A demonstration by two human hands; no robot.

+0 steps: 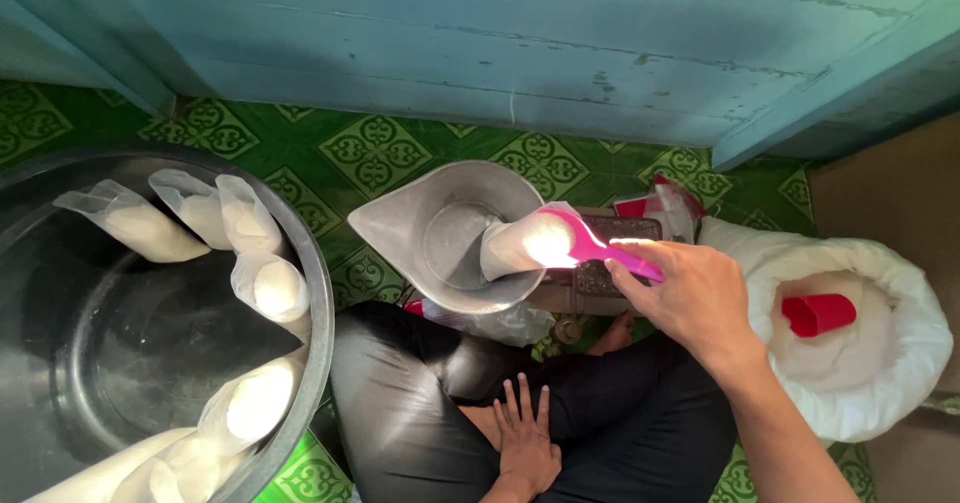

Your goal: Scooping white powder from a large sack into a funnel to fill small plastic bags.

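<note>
Right hand point(690, 298) grips the pink plastic scoop point(600, 248), its bowl against the small white filled plastic bag point(520, 245) lying in the dented grey metal scale pan point(450, 233). Left hand point(525, 438) rests flat and empty, fingers spread, on my black-trousered lap point(400, 403), between the big dark basin point(315, 293) of filled bags and the white sack point(900, 348).

You sit on a green floor mat point(380, 153) printed with lighter green, diamond-shaped ornaments. Behind it runs a pale blue painted wooden wall point(500, 43), scuffed darker in spots. Your right hand point(690, 298) grips a bright pink plastic scoop point(600, 248) over a dull grey metal scale pan point(450, 233). A red plastic cup point(818, 314) lies in the white powder sack point(900, 333). The large basin point(160, 323) looks black, perhaps dark grey, and your trousers point(420, 403) are glossy black.
</note>
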